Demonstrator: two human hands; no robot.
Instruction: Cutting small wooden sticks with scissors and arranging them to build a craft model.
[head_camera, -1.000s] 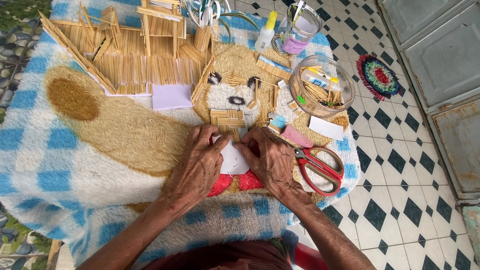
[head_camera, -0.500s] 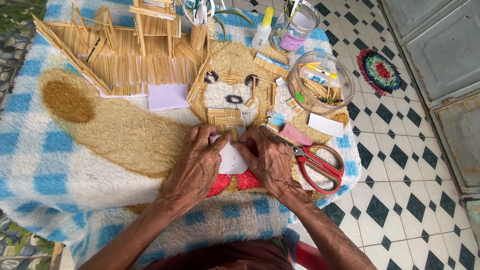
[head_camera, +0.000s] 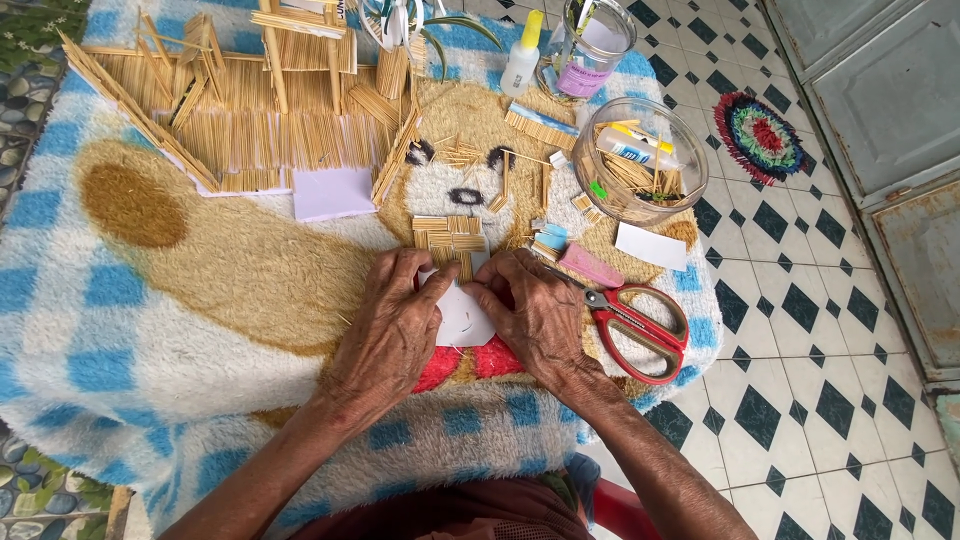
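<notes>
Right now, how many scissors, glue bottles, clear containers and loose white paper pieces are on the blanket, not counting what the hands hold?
Scissors: 1
Glue bottles: 1
Clear containers: 2, bowl and jar
Loose white paper pieces: 2, and
Total: 6

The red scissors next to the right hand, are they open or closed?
Closed. The red scissors lie flat on the fuzzy blanket beside the right hand, blades together pointing toward the fingers, both handle loops side by side.
</notes>
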